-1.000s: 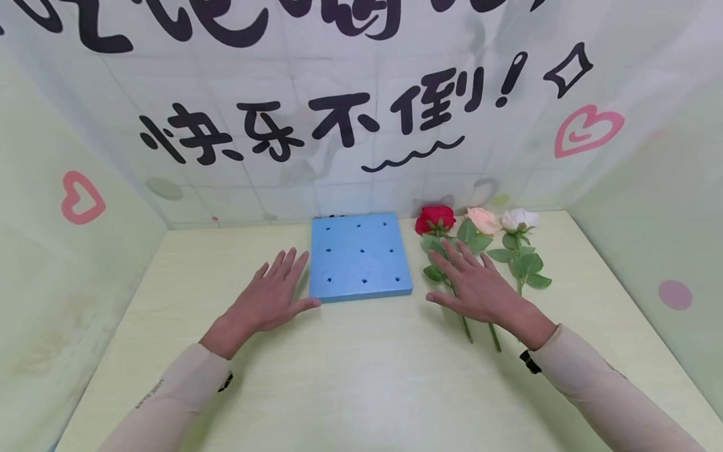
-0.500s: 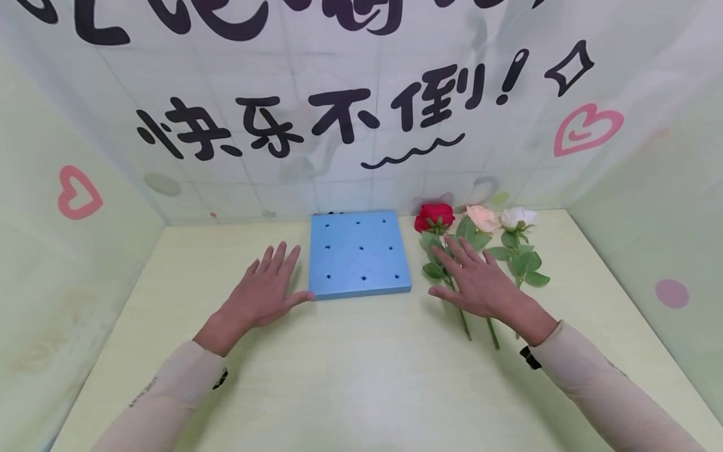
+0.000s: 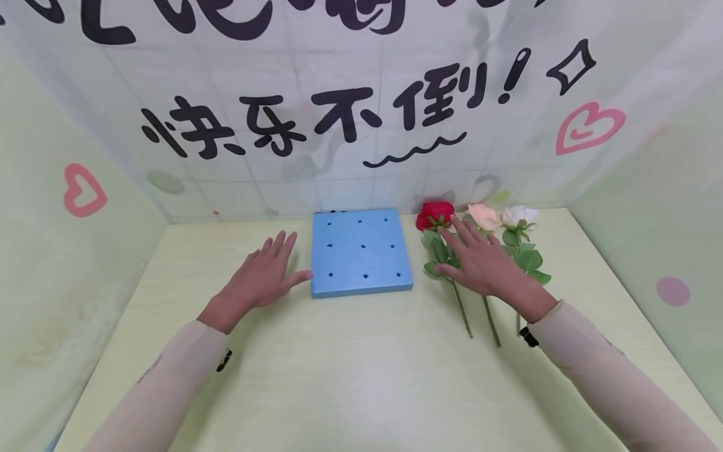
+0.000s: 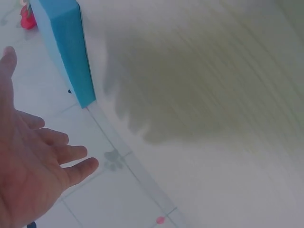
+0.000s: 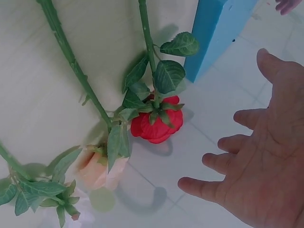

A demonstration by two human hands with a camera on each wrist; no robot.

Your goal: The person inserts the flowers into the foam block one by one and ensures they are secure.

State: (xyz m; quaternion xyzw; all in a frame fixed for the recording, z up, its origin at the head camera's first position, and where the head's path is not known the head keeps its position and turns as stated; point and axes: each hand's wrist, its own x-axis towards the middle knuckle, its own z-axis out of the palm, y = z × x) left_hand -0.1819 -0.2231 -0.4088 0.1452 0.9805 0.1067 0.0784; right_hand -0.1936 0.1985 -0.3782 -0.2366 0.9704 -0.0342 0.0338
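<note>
A square blue block (image 3: pixel 361 260) with rows of small holes lies on the table near the back wall. My left hand (image 3: pixel 257 276), fingers spread, hovers left of it, the thumb tip at the block's edge in the head view. Over the flower stems on the right, my right hand (image 3: pixel 486 267) is held with straight fingers and nothing in it. Three artificial roses lie side by side: a red rose (image 5: pixel 156 124), a pink rose (image 3: pixel 482 216) and a white rose (image 3: pixel 518 217). In the head view the right hand covers part of their leaves and stems.
The pale wooden table (image 3: pixel 350 376) meets a printed cloth wall (image 3: pixel 316 182) at the back, with black lettering and hearts. Cloth walls also stand at the left and right sides. A black strap shows at each sleeve cuff.
Both hands have moved slightly forward, toward the back wall, still spread. The block and the roses lie where they were; the view has shifted a little.
</note>
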